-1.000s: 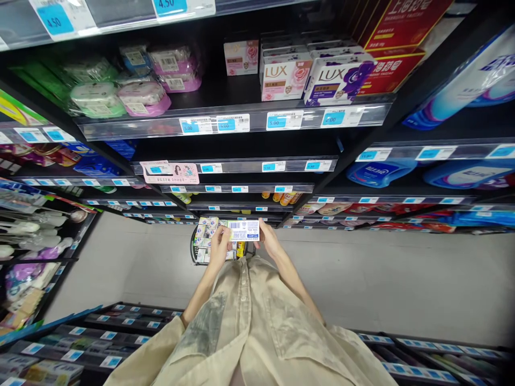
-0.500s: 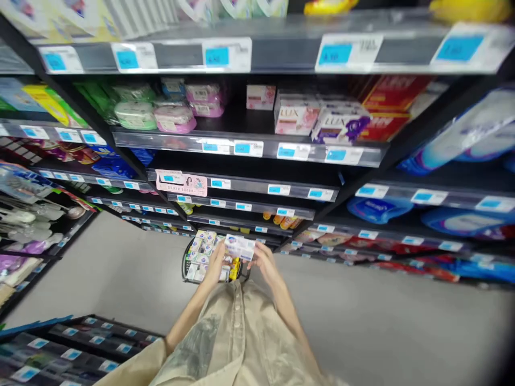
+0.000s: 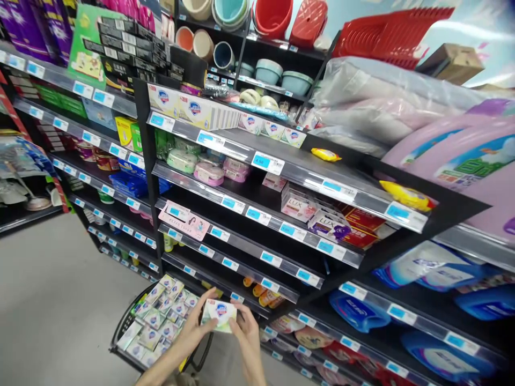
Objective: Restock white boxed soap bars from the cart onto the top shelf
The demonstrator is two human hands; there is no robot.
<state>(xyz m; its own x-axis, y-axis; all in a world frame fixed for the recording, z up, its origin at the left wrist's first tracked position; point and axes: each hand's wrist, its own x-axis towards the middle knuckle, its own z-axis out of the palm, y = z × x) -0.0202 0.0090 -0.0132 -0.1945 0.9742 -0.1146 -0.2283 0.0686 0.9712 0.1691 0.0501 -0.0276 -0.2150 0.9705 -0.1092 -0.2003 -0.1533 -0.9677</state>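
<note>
Both my hands hold one small white soap box [image 3: 218, 314] with a blue logo, low in the middle of the view. My left hand [image 3: 196, 317] grips its left end with curled fingers. My right hand [image 3: 246, 331] pinches its right end. Just below and left of the hands stands a black basket [image 3: 124, 324] filled with several similar soap boxes. A black store shelf unit [image 3: 257, 214] rises right behind the box.
The shelves carry Lux soap boxes [image 3: 300, 207], round wipe packs [image 3: 183, 160], a row of soap boxes [image 3: 193, 110] on the upper shelf, blue detergent pouches [image 3: 358, 311] and blue price tags. Bowls and red basins [image 3: 273, 16] sit on top. Grey floor [image 3: 52, 300] lies to the left.
The view has swung upward and right, showing higher shelves. The box has turned in my hands from its barcode side to its front with the blue logo.
</note>
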